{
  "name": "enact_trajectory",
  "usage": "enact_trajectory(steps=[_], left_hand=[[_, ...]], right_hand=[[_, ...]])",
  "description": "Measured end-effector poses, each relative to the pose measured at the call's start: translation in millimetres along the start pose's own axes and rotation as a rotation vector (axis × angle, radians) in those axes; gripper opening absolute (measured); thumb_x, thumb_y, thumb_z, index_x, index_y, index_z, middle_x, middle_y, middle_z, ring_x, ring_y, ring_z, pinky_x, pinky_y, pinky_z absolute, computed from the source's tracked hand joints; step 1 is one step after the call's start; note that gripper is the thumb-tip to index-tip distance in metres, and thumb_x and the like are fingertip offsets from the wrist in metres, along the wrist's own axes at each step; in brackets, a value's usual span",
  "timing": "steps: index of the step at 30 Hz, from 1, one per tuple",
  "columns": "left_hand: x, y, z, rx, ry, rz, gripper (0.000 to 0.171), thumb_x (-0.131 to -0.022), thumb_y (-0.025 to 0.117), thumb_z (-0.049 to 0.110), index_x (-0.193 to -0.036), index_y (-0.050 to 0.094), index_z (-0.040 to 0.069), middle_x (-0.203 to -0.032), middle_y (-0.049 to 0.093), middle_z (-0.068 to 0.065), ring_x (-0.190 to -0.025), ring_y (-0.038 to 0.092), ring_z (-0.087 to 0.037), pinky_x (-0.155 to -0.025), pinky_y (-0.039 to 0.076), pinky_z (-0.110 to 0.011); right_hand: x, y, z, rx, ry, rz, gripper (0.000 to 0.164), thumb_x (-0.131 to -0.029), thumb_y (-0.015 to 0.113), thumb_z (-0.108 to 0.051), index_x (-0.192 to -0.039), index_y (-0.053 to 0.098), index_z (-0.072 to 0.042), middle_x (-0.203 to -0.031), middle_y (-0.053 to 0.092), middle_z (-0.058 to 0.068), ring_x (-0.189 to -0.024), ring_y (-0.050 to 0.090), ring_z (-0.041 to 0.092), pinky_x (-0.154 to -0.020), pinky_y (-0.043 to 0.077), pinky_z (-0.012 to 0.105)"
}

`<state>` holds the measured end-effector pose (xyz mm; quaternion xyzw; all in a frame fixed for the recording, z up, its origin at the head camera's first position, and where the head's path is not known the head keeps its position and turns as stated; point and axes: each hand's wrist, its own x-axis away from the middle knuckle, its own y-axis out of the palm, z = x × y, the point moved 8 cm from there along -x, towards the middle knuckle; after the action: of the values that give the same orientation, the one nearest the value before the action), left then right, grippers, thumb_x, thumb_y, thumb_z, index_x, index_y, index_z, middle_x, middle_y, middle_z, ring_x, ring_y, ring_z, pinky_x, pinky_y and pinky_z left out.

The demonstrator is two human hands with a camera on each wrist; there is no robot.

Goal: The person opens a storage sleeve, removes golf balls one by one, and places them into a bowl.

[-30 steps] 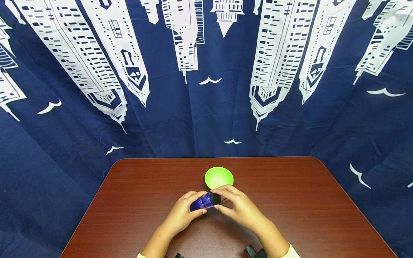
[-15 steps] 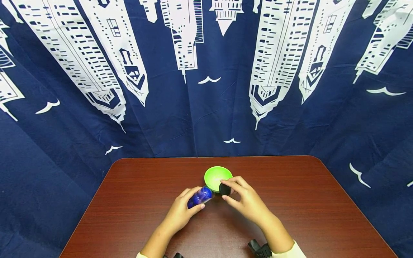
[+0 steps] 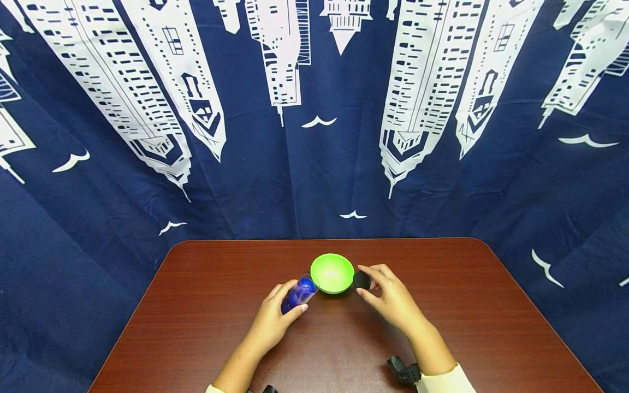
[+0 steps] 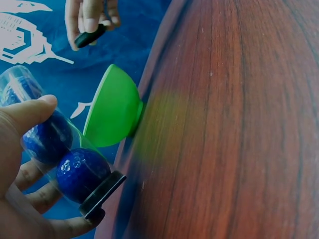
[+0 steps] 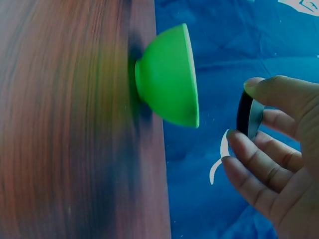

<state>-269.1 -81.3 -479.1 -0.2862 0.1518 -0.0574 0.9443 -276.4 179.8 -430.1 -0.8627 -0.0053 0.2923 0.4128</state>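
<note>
My left hand [image 3: 271, 317] grips a clear plastic tube [image 4: 62, 132] that holds blue dimpled balls [image 4: 82, 174], which look like golf balls. A black cap [image 4: 102, 194] covers the tube's lower end, and the upper end is uncapped. The tube tilts toward the near left side of a light green bowl [image 3: 332, 274]. Between thumb and fingers, my right hand [image 3: 395, 297] pinches a second black cap [image 5: 244, 114], just right of the bowl. In the right wrist view the cap is apart from the bowl's rim.
The bowl stands on a reddish-brown wooden table [image 3: 221, 284], toward its far edge. Behind the table hangs a dark blue cloth [image 3: 260, 191] with white buildings and birds. A black wrist device [image 3: 404, 371] sits at the right wrist.
The black cap has come off the tube, and my right hand has carried it right. My left hand has moved slightly left and away from me, with the tube's open end raised.
</note>
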Motion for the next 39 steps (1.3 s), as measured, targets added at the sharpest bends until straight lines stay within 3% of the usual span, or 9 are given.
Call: enact_trajectory(steps=[5,10,24,29,39], left_hand=[[-0.3,-1.8,-2.4,0.002,-0.026,0.013,0.057,-0.091,0.076,0.033,-0.142,0.053,0.018,-0.131,0.062,-0.007,-0.117,0.061,-0.027,-0.098,0.052,-0.053],[0.0,-2.3,-4.6,0.004,-0.033,0.011,0.058,-0.092,0.074,0.034,-0.143,0.052,0.018,-0.132,0.061,-0.008,-0.120,0.061,-0.029,-0.100,0.051,-0.055],[-0.6,-1.8,-12.1,-0.007,-0.044,0.001,0.059,-0.093,0.072,0.038,-0.144,0.051,0.016,-0.135,0.060,-0.009,-0.124,0.059,-0.031,-0.103,0.049,-0.058],[-1.6,-2.0,-11.7,-0.017,-0.034,0.002,0.059,-0.093,0.072,0.037,-0.144,0.051,0.015,-0.135,0.060,-0.009,-0.124,0.060,-0.031,-0.103,0.049,-0.058],[-2.6,-2.2,-11.3,-0.038,0.008,0.003,0.060,-0.093,0.073,0.037,-0.145,0.052,0.015,-0.138,0.060,-0.011,-0.123,0.061,-0.031,-0.102,0.050,-0.057]], right_hand=[[1.6,4.9,11.8,0.037,0.078,-0.052,0.049,-0.084,0.083,-0.016,-0.129,0.067,-0.008,-0.111,0.064,0.002,-0.084,0.059,0.014,-0.069,0.049,0.024],[4.2,12.6,22.1,0.046,0.150,-0.100,0.050,-0.084,0.082,-0.016,-0.131,0.066,-0.008,-0.112,0.063,0.004,-0.083,0.060,0.018,-0.066,0.045,0.023],[14.6,33.8,49.3,0.088,0.306,-0.258,0.047,-0.086,0.080,-0.019,-0.127,0.066,-0.001,-0.109,0.063,0.006,-0.078,0.052,0.010,-0.067,0.043,0.023],[19.0,38.5,53.4,0.100,0.335,-0.306,0.047,-0.086,0.080,-0.020,-0.127,0.066,0.000,-0.110,0.062,0.006,-0.079,0.051,0.009,-0.068,0.044,0.025],[20.2,39.5,53.1,0.146,0.295,-0.296,0.046,-0.083,0.083,-0.020,-0.123,0.069,-0.003,-0.109,0.061,0.005,-0.082,0.054,0.010,-0.074,0.048,0.031]])
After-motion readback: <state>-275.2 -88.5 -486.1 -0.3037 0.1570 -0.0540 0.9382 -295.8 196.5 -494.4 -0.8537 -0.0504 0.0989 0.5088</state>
